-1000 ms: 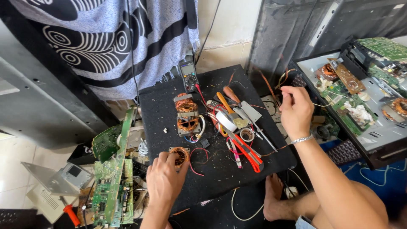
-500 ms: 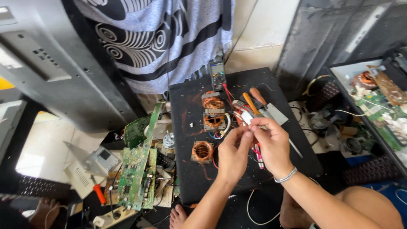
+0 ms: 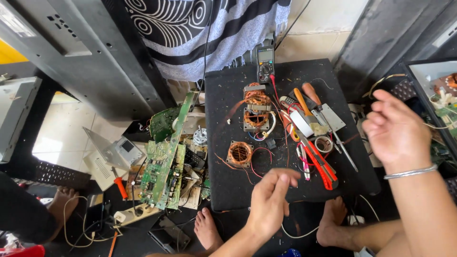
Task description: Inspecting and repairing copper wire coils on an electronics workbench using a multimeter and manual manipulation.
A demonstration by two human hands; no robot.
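My left hand [image 3: 271,202] hovers over the near edge of a black work mat [image 3: 228,190]. Its fingertips are pinched together, and I see nothing between them. Just beyond it lies a small copper coil [image 3: 239,153] with red leads. My right hand [image 3: 397,133], a metal bangle on its wrist, is raised at the mat's right edge, fingers loosely apart and empty. Between the hands lie a red utility knife [image 3: 320,164], a tape roll [image 3: 324,143] and orange-handled screwdrivers [image 3: 304,97]. Two larger copper-wound stators [image 3: 257,112] sit mid-mat, with a multimeter [image 3: 265,62] behind them.
Green circuit boards [image 3: 164,166] lean in a heap left of the mat, beside an orange screwdriver [image 3: 119,185] and a power strip [image 3: 131,214]. My bare feet [image 3: 207,228] rest in front. Another person's foot [image 3: 62,204] is at far left. Grey panels stand behind.
My hands met over the tools half a second ago and have since pulled apart, the left toward me, the right out to the right. The view has shifted left.
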